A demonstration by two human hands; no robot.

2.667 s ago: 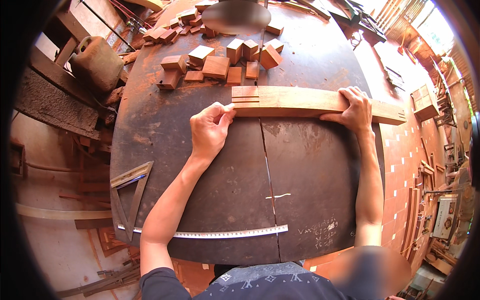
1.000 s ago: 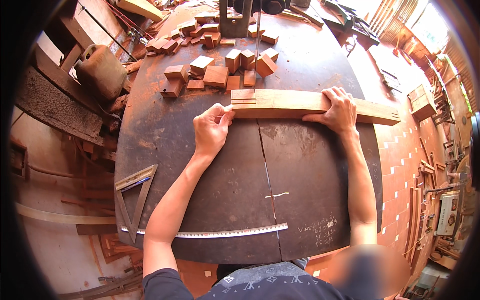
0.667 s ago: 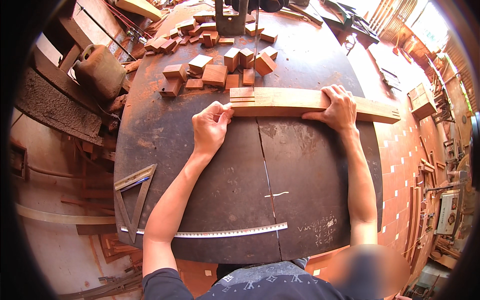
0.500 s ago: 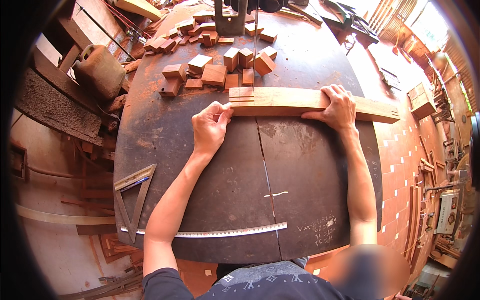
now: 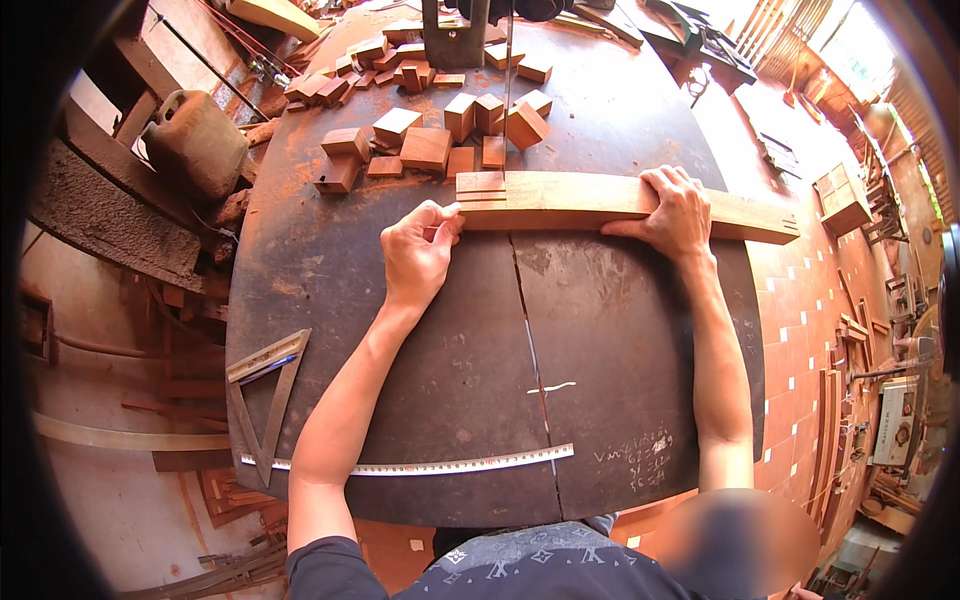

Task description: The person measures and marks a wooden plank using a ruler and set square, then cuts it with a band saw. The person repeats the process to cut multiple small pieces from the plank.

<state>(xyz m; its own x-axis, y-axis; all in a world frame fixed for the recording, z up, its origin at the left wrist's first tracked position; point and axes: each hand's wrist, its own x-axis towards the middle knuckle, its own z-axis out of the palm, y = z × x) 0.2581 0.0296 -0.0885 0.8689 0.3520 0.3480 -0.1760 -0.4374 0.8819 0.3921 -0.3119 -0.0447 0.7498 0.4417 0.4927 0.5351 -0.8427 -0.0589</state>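
Observation:
A long squared wooden beam (image 5: 580, 200) lies crosswise on the dark saw table (image 5: 620, 330), with slots cut into its left end and more at its right end. Against the beam's far edge, near the left end, stands the thin upright bandsaw blade (image 5: 507, 90). My left hand (image 5: 422, 250) pinches the beam's left end between thumb and fingers. Farther right, my right hand (image 5: 672, 212) grips the beam, fingers over the top and thumb along the near side.
Several wooden offcut blocks (image 5: 426, 149) lie beyond the beam among sawdust. The saw's guide post (image 5: 455, 40) stands at the far edge. Nearer me are a white ruler strip (image 5: 430, 467) and a triangular square (image 5: 270, 390) with a blue pen (image 5: 270, 368). A slit runs through the tabletop.
The beam has shifted very slightly away from me, both hands still on it. Otherwise the scene looks the same.

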